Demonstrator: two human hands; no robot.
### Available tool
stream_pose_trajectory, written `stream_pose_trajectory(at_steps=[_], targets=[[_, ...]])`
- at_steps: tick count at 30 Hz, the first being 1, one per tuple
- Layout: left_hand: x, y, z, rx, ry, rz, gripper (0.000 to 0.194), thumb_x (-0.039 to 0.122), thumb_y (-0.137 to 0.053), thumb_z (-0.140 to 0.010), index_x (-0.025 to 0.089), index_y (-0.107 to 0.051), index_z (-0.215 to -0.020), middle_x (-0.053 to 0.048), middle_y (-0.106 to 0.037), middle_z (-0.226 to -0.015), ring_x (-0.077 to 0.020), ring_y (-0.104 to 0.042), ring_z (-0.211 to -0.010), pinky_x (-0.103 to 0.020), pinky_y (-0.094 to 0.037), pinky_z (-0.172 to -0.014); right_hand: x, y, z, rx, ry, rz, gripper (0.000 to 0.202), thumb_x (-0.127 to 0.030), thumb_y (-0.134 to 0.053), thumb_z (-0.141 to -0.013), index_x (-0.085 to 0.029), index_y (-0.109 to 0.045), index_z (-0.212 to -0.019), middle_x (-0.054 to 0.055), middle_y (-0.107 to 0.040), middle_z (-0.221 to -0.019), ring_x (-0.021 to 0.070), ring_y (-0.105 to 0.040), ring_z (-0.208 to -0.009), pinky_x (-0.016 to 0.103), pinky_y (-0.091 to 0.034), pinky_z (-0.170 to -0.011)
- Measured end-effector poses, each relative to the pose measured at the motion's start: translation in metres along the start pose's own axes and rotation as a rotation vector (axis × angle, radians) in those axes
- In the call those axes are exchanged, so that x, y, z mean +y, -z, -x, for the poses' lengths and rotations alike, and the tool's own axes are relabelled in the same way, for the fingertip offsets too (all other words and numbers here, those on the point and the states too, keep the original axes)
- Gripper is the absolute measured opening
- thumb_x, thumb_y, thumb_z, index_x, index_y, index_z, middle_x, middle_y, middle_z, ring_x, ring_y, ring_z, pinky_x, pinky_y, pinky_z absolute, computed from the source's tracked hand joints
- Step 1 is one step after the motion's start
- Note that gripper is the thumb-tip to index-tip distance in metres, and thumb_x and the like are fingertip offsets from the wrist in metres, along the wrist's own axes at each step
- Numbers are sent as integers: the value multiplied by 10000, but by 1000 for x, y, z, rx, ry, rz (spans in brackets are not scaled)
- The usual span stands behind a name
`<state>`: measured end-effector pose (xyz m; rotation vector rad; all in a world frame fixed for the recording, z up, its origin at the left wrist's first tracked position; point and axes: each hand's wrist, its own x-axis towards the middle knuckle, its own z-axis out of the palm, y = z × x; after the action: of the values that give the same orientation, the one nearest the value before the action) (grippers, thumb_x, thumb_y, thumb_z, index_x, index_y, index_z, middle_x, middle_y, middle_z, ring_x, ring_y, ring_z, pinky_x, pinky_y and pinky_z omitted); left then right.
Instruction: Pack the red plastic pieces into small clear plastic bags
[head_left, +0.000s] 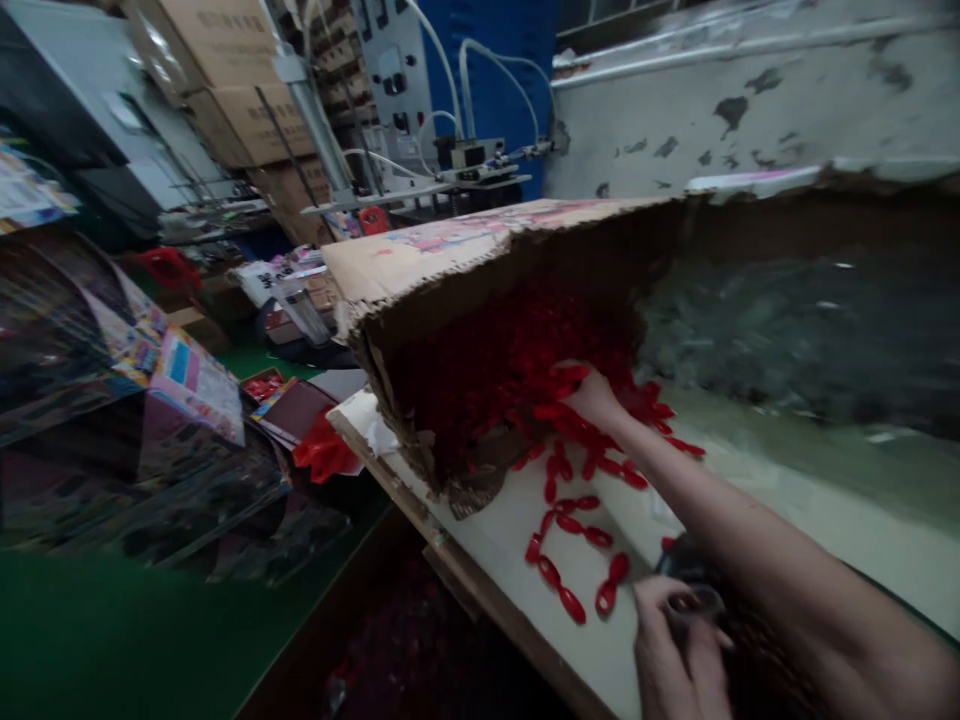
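My right hand reaches into the open side of a cardboard box full of small red plastic pieces. It is closed at the near edge of the heap, with a red piece at its fingertips; the fingers are blurred and partly hidden. Nearer to me, below my right forearm, my left hand grips a small round clear cup-like part by its rim. Loose red pieces, oval and joined end to end in pairs, lie scattered on the pale tabletop between the box and my left hand.
Clear plastic bags or parts are heaped at the right. A blue machine with hoses stands behind the box. Stacked printed packages are at the left, above a green floor. Below the table edge sits a dark container.
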<state>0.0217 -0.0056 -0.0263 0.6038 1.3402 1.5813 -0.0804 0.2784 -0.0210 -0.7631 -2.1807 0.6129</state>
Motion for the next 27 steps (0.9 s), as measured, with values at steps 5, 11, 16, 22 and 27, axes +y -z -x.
stream_pose_trajectory(at_steps=[5, 11, 16, 22, 27], targets=[[2, 0, -5, -6, -132, 29, 291, 443, -397, -928, 201, -457, -1077, -56, -570, -929, -143, -576, -812, -303, -450, -813, -25, 100, 74, 68, -59, -125, 268, -227, -657, -672, -207, -657, -939, 35, -672, -1033, 195, -635, -933, 320, -488, -863], [-2, -2, -10, 7, -228, 59, 244, 396, -448, -916, 221, -431, -1086, -26, -564, -915, -121, -587, -765, -294, -481, -802, -39, 199, 208, -114, -212, -96, 213, -286, -731, -682, -228, -684, -882, 62, -609, -1179, 245, -585, -1096, 400, -430, -990], [-2, -4, -9, -20, -277, 56, 233, 392, -460, -911, 227, -437, -1074, -14, -551, -922, -112, -588, -734, -292, -500, -772, -23, 207, 269, -442, -196, 99, 358, -168, -671, -702, -251, -684, -1050, 79, -522, -1319, 262, -502, -1226, 406, -398, -1031], [-4, -3, 5, -24, -316, -12, 236, 385, -468, -908, 222, -449, -1078, -19, -556, -920, -113, -589, -735, -288, -505, -765, -12, 216, 282, -534, -143, 331, 676, -90, -668, -652, -248, -565, -1302, 115, -450, -1438, 304, -430, -1307, 454, -359, -1062], [-1, -3, 3, -97, -340, -127, 257, 375, -507, -887, 219, -477, -1090, -41, -588, -955, -141, -597, -835, -290, -497, -792, -24, 236, 300, -238, -273, 293, 341, -168, -533, -805, -217, -687, -1106, 71, -704, -1091, 214, -661, -990, 364, -506, -903]])
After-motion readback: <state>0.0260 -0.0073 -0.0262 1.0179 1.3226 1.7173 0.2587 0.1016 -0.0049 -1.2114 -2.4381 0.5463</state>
